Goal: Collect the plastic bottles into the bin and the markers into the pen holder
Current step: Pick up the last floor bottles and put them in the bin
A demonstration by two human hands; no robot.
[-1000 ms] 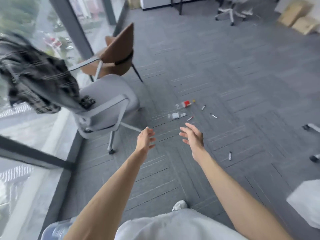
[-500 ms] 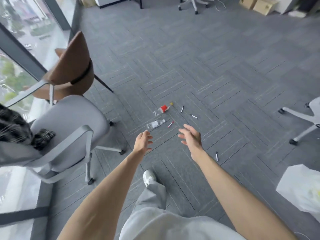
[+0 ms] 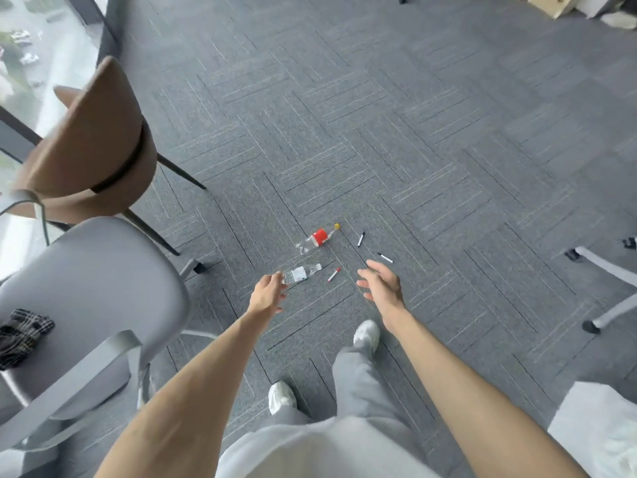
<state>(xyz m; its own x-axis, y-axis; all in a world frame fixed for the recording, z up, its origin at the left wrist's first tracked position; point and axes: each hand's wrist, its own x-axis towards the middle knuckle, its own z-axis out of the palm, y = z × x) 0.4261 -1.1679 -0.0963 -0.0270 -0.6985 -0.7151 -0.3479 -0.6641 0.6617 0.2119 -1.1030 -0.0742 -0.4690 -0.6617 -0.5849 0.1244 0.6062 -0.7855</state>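
Two clear plastic bottles lie on the grey carpet: one with a white label (image 3: 302,272) and, behind it, one with a red label and yellow cap (image 3: 317,238). Three markers lie nearby: a red-capped one (image 3: 333,274), a black-and-white one (image 3: 360,239) and another (image 3: 385,258). My left hand (image 3: 267,294) is stretched out with fingers apart, its fingertips overlapping the near end of the white-label bottle; whether it touches is unclear. My right hand (image 3: 381,282) hovers open just right of the red marker, holding nothing.
A grey office chair (image 3: 93,291) with a checked cloth (image 3: 20,334) stands at the left, a brown chair (image 3: 93,146) behind it. A white bag (image 3: 599,429) sits at the lower right. Another chair's base (image 3: 606,270) is at the right edge. Cardboard boxes (image 3: 551,3) lie far back.
I have stepped closer to the bottles and markers; both hands have moved forward, the left now reaching the white-label bottle. The view has tilted downward.
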